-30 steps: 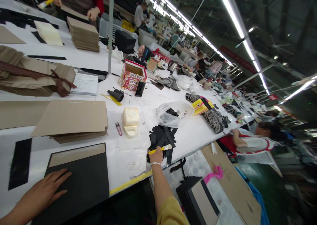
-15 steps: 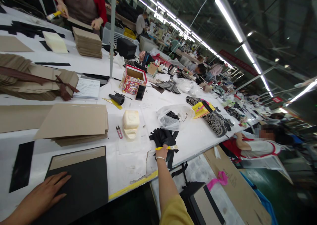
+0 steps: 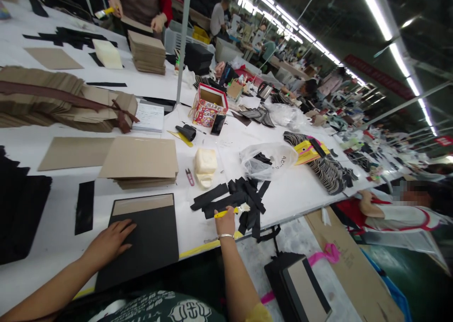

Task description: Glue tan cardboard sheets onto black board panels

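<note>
My left hand (image 3: 112, 241) lies flat, fingers spread, on a black-covered panel (image 3: 152, 244) at the table's front edge. A bare tan band (image 3: 143, 204) shows along its far side. In my right hand (image 3: 225, 222) is a paint brush (image 3: 241, 208) with a yellow handle and pale bristles. That hand rests over a loose heap of black strips (image 3: 253, 200), some fanned out to its left. Behind them stands a cream plastic container (image 3: 205, 164), with small pink-handled thread snips (image 3: 190, 176) beside it. Left of the panel lies a single black strip (image 3: 84, 207).
Tan boards (image 3: 141, 157) are stacked behind the panel, near a tied bundle (image 3: 63, 97). A clear plastic bag (image 3: 255, 164) and a red patterned box (image 3: 208, 107) stand farther off. Black-and-tan pieces (image 3: 297, 286) lie below the table edge. A co-worker (image 3: 141, 5) holds another brush across the table.
Several black strips now lie spread to the left of the heap, and my right hand has moved left with the brush. The view has shifted, so most things appear farther right. My left hand stays on the panel.
</note>
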